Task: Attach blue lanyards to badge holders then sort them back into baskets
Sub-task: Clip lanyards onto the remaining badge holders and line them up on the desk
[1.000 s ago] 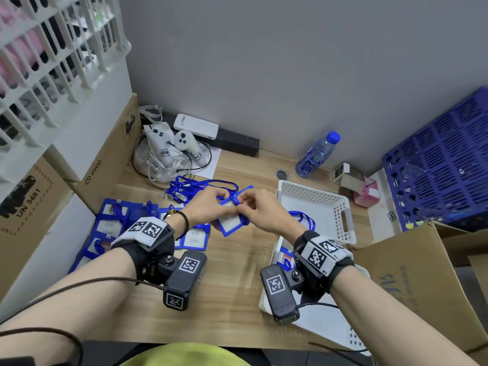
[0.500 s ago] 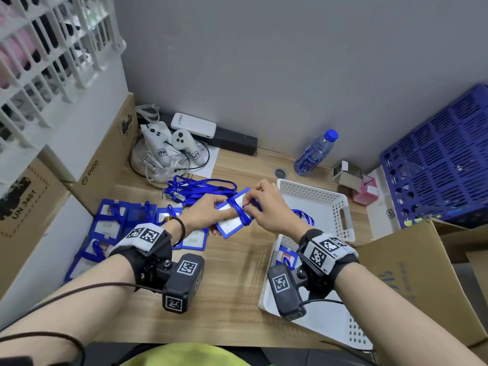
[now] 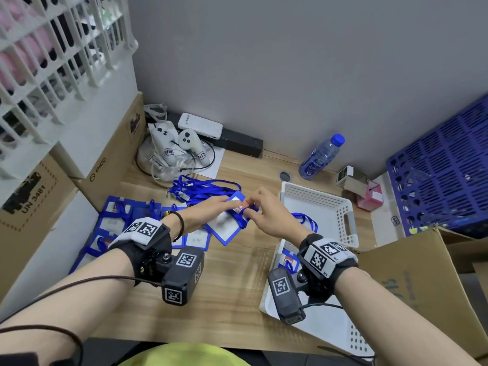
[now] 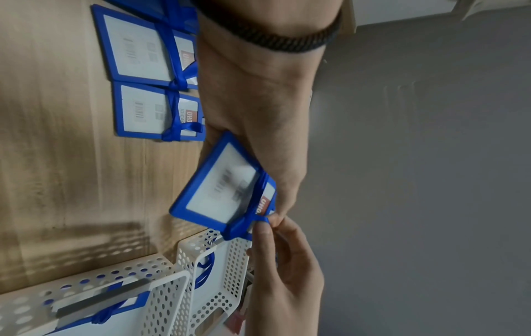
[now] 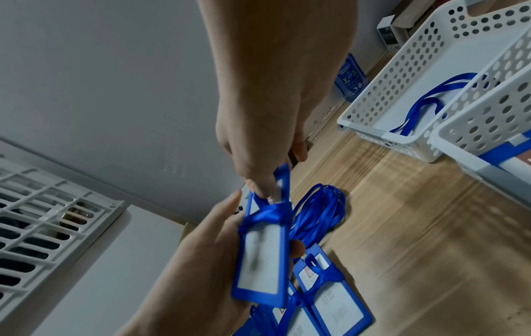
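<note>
A blue-framed badge holder (image 3: 227, 228) (image 4: 221, 193) (image 5: 261, 257) is held above the wooden table in my left hand (image 3: 224, 206), whose fingers lie behind it. A blue lanyard (image 4: 260, 200) (image 5: 268, 214) is wrapped across its upper part. My right hand (image 3: 247, 207) pinches that lanyard at the holder's top edge with thumb and forefinger (image 4: 265, 229). Several finished badge holders (image 3: 116, 225) lie on the table at the left. A pile of loose lanyards (image 3: 203, 188) (image 5: 318, 211) lies just beyond my hands.
Two white perforated baskets stand at the right: the far one (image 3: 346, 225) holds a lanyard, the near one (image 3: 353, 339) holds a badge holder. Cardboard boxes (image 3: 111, 165) flank both sides. A water bottle (image 3: 320, 157), controllers (image 3: 171, 143) and a blue crate (image 3: 446, 178) stand at the back.
My right hand has shifted from working the lanyard around the holder to pinching it at the top edge. The holder stays in my left hand and has tilted slightly.
</note>
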{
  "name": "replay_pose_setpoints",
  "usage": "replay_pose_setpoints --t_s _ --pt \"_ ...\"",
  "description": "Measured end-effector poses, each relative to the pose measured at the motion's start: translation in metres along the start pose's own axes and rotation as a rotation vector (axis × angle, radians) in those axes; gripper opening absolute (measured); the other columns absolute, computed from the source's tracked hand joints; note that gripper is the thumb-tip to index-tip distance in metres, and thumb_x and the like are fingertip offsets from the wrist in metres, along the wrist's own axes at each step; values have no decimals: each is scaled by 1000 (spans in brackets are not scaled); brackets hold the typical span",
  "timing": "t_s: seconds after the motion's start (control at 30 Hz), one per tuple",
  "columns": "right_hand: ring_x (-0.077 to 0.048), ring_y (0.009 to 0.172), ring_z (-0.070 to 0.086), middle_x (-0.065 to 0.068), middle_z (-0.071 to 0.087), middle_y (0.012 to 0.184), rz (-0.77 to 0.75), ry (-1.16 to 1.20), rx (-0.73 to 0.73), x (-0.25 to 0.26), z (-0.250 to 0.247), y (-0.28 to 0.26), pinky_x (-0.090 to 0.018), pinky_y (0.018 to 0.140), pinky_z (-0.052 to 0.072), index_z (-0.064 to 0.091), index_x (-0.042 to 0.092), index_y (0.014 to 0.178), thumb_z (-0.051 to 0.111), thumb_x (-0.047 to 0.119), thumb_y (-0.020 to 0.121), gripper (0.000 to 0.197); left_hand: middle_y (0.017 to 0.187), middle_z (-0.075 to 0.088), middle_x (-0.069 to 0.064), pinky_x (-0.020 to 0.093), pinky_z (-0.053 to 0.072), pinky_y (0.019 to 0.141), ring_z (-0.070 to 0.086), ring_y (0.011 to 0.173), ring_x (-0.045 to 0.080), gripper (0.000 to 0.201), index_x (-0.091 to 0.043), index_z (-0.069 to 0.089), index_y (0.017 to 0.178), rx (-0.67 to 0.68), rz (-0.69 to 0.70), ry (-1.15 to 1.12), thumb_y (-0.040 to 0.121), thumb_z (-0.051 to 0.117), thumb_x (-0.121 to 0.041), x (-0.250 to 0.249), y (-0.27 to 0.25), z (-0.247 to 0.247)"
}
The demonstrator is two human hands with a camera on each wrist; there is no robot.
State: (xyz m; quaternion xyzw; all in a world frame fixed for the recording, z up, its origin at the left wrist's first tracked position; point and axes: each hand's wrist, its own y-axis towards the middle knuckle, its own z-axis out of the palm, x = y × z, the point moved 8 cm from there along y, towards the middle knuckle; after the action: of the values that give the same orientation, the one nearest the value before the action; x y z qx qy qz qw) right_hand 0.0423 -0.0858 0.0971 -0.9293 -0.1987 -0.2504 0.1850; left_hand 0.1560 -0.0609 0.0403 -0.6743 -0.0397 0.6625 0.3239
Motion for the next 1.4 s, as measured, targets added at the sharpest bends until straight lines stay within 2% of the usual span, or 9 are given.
replay_pose_setpoints --t_s 0.1,0.2,0.5,0.63,0.73,0.83,1.03,1.3,1.4 --pt "-9 88 46 6 46 97 -9 2 -25 1 -1 0 -21 81 37 66 16 95 58 16 89 10 86 68 0 18 46 64 61 71 9 26 -15 64 104 4 26 80 94 56 -38 -3 3 4" --pt "-10 85 48 7 45 96 25 -42 -51 -5 -2 1 -26 80 41 64 19 89 57 19 89 6 88 66 1 21 48 59 62 68 11 20 -11 60 111 11 5 149 97 54 -24 2 4 2" --pt "-16 86 56 2 52 94 40 -4 -49 6 14 15 -30 77 45 63 13 87 57 13 89 7 94 72 2 31 53 71 67 76 16 27 -18 61 106 -31 -37 177 88 61 -38 18 -12 -16" --pt "-20 72 64 3 63 82 36 94 44 17 39 27 -41 65 56 60 16 84 56 9 88 9 83 68 -4 16 47 57 64 64 6 6 -21 59 97 -106 -77 118 97 55 -26 38 -25 -29" --pt "-24 66 68 6 62 77 49 136 114 29 65 34 -41 63 58 59 15 84 56 7 87 9 87 66 -4 19 48 64 62 70 7 9 -23 56 93 -174 -134 135 96 54 -31 61 -38 -48" --pt "-23 68 69 1 65 79 53 130 178 38 96 41 -43 66 58 57 18 80 57 7 86 12 76 51 -3 17 35 51 47 55 4 19 -19 48 82 -294 -193 63 99 46 -28 86 -55 -73" --pt "-19 78 62 9 63 86 71 53 334 47 167 47 -36 82 51 55 29 74 58 14 85 18 97 59 8 25 47 55 56 62 20 16 -13 54 98 -596 -248 -325 102 40 -19 139 -111 -134" --pt "-20 74 62 -1 68 85 97 135 383 67 224 57 -44 78 56 55 26 69 58 10 82 22 123 53 3 35 45 96 51 114 16 22 -16 51 116 -806 -238 -411 104 36 -24 168 -154 -166" --pt "-25 76 66 -2 69 85 82 160 350 77 230 66 -46 78 56 53 29 65 59 9 83 27 127 53 3 23 47 86 48 116 11 27 -12 53 123 -828 -206 -406 104 36 -20 165 -160 -167"
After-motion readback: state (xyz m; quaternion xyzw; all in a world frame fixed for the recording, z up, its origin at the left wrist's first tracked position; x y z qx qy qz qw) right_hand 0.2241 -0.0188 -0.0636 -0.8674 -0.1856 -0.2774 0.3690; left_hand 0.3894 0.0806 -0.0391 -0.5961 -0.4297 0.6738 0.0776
